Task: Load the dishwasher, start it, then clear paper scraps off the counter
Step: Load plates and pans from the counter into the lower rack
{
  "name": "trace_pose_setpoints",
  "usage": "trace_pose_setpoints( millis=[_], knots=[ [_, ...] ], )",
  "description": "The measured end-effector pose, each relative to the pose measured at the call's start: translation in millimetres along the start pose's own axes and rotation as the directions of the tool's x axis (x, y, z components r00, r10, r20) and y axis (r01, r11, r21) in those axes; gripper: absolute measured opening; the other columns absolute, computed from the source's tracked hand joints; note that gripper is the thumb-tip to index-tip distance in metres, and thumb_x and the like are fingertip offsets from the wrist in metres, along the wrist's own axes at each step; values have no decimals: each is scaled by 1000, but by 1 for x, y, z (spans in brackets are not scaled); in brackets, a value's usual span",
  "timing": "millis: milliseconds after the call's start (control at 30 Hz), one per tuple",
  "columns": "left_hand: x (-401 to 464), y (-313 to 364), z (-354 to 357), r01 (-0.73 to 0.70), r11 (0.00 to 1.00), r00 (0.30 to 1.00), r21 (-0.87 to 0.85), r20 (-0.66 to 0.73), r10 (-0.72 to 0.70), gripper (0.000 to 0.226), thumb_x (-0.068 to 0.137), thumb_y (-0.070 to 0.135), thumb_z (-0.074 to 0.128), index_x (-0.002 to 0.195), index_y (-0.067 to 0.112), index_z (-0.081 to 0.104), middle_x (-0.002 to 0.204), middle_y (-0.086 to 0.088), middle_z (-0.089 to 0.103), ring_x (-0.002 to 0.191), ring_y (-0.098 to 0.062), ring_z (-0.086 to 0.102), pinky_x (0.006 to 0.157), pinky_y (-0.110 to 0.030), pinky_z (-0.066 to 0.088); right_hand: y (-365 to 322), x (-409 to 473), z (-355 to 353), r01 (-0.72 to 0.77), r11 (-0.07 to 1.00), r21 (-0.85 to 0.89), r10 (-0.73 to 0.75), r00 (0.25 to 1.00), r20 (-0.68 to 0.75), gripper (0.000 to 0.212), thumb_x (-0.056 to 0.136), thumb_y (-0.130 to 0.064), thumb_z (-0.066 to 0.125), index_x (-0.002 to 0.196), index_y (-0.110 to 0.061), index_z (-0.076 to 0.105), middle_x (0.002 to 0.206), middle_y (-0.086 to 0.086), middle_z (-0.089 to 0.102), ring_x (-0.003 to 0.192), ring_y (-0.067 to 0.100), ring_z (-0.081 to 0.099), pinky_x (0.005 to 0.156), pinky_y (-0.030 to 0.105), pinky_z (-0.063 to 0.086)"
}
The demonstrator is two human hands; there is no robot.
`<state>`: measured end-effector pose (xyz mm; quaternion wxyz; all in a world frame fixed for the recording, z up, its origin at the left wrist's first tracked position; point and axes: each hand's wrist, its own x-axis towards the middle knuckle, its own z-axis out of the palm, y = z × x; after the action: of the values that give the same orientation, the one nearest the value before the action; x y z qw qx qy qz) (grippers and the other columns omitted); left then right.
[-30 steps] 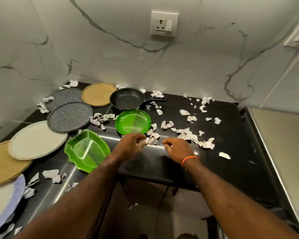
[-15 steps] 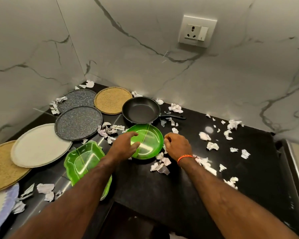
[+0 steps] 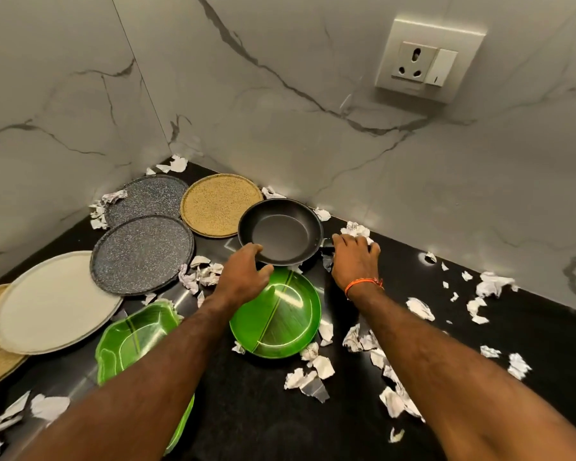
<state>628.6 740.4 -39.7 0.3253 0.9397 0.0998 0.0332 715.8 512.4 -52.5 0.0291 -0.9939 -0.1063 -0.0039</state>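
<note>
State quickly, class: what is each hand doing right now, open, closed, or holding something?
Left hand: fingers curled on the near rim of the black frying pan, holding it.
Right hand: over the pan's handle, which it hides; grip cannot be told.

1. We've got one view only: head cam, wide-angle, worn on the person, so no 2nd view to share anything with.
2. It looks fwd and down at the black desk point(image 3: 253, 410), into the corner where two marble walls point(image 3: 280, 94) meet.
3. Both forearms enter from the bottom edge; left hand point(image 3: 243, 277) and right hand point(image 3: 354, 261) sit mid-frame, close to the lens.
4. Wall socket point(image 3: 428, 61) is top right; edges bend w/ lens distortion.
</note>
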Motion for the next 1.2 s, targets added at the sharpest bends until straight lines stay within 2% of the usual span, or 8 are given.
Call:
trace_pose_setpoints(
  millis=[167, 300, 500, 633, 733, 867, 967, 1200],
  knots=[
    [1, 7, -2, -2, 996, 1000, -92, -17, 0, 54, 88, 30, 75, 135, 9, 58, 133, -7, 64, 124, -22, 59, 104, -32, 44, -1, 4, -6, -116, 971, 209, 92, 989, 119, 42, 96, -29, 59, 137, -24, 53, 139, 7, 49, 131, 31, 41, 103, 50, 37],
    [0, 17, -13, -35, 993, 999, -115, -4, 35, 58, 87, 30, 76, 137, 9, 55, 143, -12, 56, 139, -25, 47, 114, -43, 40, 7, -16, -14, -128, 932, 340, 118, 992, 50, 42, 94, -23, 61, 135, -24, 55, 138, 6, 49, 130, 28, 45, 101, 48, 38],
    [-15, 46, -33, -44, 929, 986, -367, -166, -19, 58, 86, 17, 76, 134, 10, 45, 125, -4, 52, 111, -19, 57, 91, -28, 53, 31, -78, -43, -110, 863, 493, 150, 988, -41, 42, 94, -25, 62, 135, -24, 54, 137, 4, 48, 128, 25, 48, 106, 48, 37],
    [-34, 74, -32, 173, 652, 981, -739, 71, -181, 38, 90, 14, 71, 126, 8, 59, 112, -12, 68, 105, -33, 68, 89, -51, 59, 52, -142, -61, -79, 814, 575, 151, 985, -78, 39, 90, -20, 68, 128, -18, 62, 125, 1, 56, 116, 19, 56, 105, 34, 41],
    [-62, 102, -22, 280, 481, 960, -831, 229, -163, 23, 97, 20, 63, 117, 9, 63, 98, -9, 68, 93, -31, 68, 71, -46, 60, 64, -199, -67, -146, 802, 578, 259, 959, -117, 37, 86, -17, 71, 123, -16, 67, 119, 2, 60, 109, 15, 57, 95, 17, 35],
    [-115, 128, 6, 312, 466, 939, -828, 344, -16, 19, 103, 27, 56, 118, 17, 60, 102, -5, 69, 85, -21, 67, 58, -35, 58, 80, -277, -68, -270, 723, 636, 440, 890, -122, 33, 80, -22, 73, 113, -19, 72, 108, -4, 66, 97, 8, 59, 91, 22, 45],
    [-161, 144, 30, 339, 469, 890, -816, 440, 122, 13, 102, 25, 57, 112, 19, 64, 108, -8, 72, 92, -24, 70, 75, -48, 58, 99, -334, -67, -356, 636, 685, 503, 864, -18, 27, 73, -30, 68, 99, -24, 73, 93, -8, 73, 86, 11, 67, 83, 32, 55],
    [-265, 208, 79, 425, 481, 663, -767, 625, 412, 32, 97, 24, 65, 127, 11, 64, 116, -9, 73, 106, -29, 71, 82, -48, 60, 154, -485, -93, -474, 275, 836, 679, 712, 180, 16, 63, -18, 68, 76, -9, 69, 74, 5, 68, 69, 16, 59, 72, 39, 51]
  ],
)
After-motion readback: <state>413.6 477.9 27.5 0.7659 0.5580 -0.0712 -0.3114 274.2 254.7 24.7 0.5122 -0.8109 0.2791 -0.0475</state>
